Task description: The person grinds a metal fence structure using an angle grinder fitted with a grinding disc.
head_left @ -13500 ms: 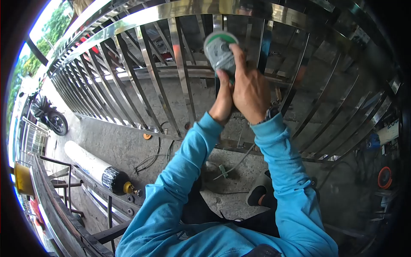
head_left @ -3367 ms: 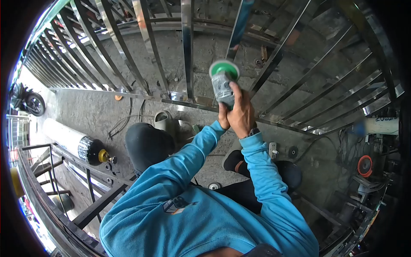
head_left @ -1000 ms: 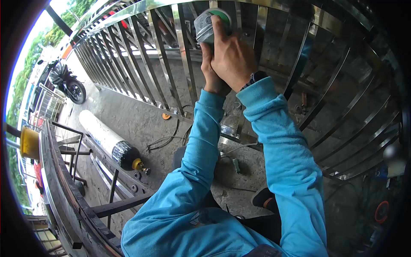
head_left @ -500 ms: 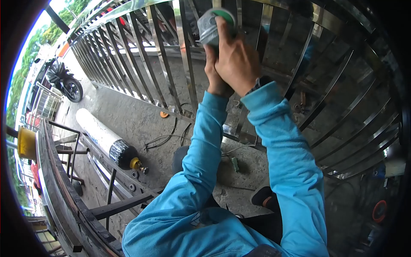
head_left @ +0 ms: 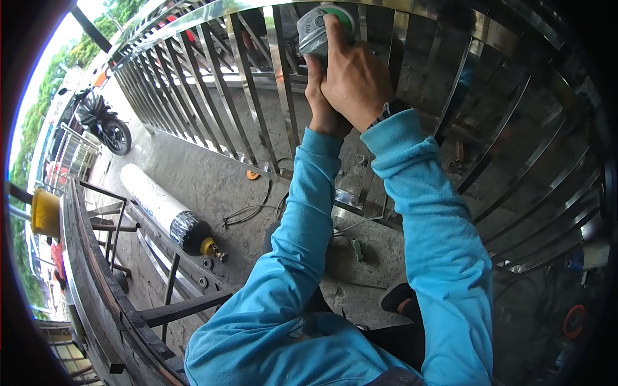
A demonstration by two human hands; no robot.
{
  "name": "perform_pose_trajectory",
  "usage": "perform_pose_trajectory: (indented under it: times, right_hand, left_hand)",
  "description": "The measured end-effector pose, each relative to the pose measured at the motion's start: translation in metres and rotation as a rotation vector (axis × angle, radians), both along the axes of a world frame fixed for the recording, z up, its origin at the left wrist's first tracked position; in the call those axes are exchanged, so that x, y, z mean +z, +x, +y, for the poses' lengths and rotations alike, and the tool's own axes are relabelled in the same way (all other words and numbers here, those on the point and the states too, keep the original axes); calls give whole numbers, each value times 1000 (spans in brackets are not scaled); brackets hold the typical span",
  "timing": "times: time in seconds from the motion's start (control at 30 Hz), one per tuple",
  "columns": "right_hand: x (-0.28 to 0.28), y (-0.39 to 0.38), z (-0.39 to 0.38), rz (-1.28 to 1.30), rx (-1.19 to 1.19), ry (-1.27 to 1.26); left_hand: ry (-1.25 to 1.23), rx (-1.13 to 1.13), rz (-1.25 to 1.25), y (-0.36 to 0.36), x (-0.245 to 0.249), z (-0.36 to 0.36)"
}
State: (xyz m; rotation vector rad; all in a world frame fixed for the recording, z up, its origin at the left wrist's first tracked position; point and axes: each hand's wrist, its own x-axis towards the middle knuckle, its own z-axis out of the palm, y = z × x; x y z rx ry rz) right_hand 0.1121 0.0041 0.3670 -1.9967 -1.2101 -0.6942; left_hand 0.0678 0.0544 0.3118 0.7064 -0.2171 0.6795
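Note:
Both of my hands are wrapped round an angle grinder (head_left: 314, 32) at the top middle of the head view. Its grey metal head shows, with a green disc behind it; the grinder's body is covered by my fingers. My right hand (head_left: 357, 83) lies over the tool, its index finger stretched along the head. My left hand (head_left: 320, 106) grips from below and to the left, its fingers mostly hidden. The tool is over the shiny metal railing (head_left: 280, 83) with many upright bars, close to its top rail. Whether the disc touches the metal is hidden.
A white and black gas cylinder (head_left: 161, 202) lies on the concrete floor to the left, beside a dark metal frame (head_left: 122, 283). Cables (head_left: 248, 212) and an orange disc (head_left: 252, 174) are on the floor. A motorcycle (head_left: 103, 125) stands further off.
The grinder and both hands have shifted very slightly up in the view, still gripped alike. The surroundings have moved a little to the right on the left side, as the camera turned.

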Motion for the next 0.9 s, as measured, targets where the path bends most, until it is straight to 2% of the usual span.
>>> perform_pose_trajectory:
  times: [0.1, 0.17, 0.3, 0.33, 0.5, 0.77, 0.9]
  right_hand:
    - [-11, -8, -3, -49, -57, -34]
    - [-27, -15, -8, 16, -26, -78]
    - [-62, -34, -23, 140, -32, -235]
    - [-71, -37, -24, 168, -40, -284]
    - [-118, -55, -39, 137, -33, -383]
    - [-173, -68, -59, 181, -26, -617]
    - [-200, -68, -67, 231, 19, -642]
  left_hand:
    - [-87, -99, -29, -2, -11, 0]
    - [-51, 84, 116, -10, -28, -10]
    - [-200, 18, 143, -24, -86, -20]
    - [-201, 95, 186, -28, -97, -27]
    - [-275, 63, 198, -49, -154, -46]
    - [-557, 55, 145, -49, -250, -82]
    - [-565, 79, 158, -48, -267, -87]
